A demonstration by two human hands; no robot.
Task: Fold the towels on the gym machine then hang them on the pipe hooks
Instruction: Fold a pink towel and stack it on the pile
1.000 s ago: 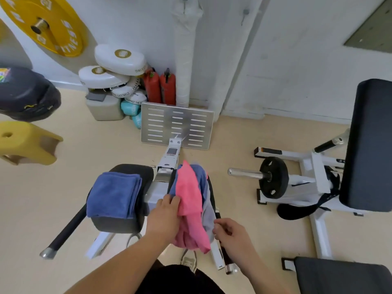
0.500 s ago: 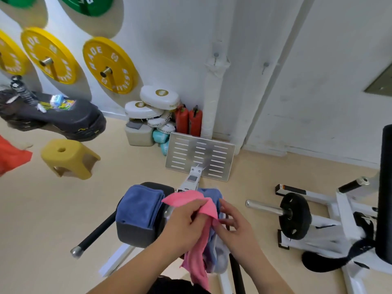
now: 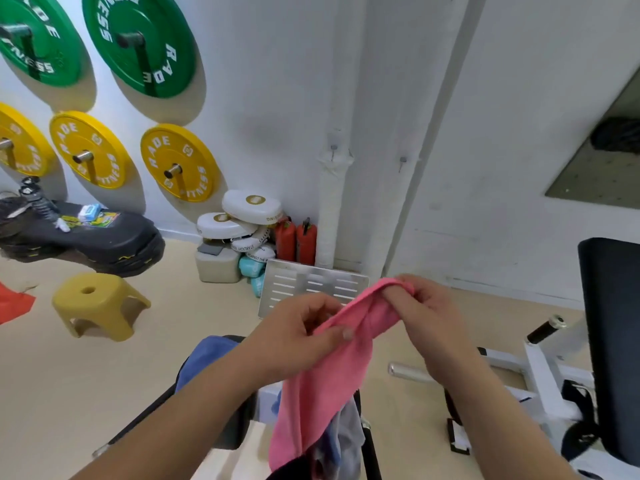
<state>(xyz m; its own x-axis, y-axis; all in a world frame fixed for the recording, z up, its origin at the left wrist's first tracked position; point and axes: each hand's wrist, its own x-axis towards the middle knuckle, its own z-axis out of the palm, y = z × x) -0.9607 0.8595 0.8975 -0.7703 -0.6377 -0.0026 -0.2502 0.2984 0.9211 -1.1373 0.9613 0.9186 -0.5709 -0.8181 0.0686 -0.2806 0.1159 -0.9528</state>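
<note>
Both forearms reach up from six o'clock. The left hand [image 3: 298,336] pinches the pink towel [image 3: 332,368] at centre; the right hand [image 3: 427,317], at two o'clock of it, grips the towel's upper end, cloth hanging toward six.

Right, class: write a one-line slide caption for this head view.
Left hand and right hand pinch a pink cloth towel, its end hanging.

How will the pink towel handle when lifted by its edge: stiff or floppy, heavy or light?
Probably floppy: the pink towel bunches between the left hand and right hand and hangs limp below them. Likely light, since finger pinches seem enough to hold it. Its matte cloth probably won't slip easily.
</note>
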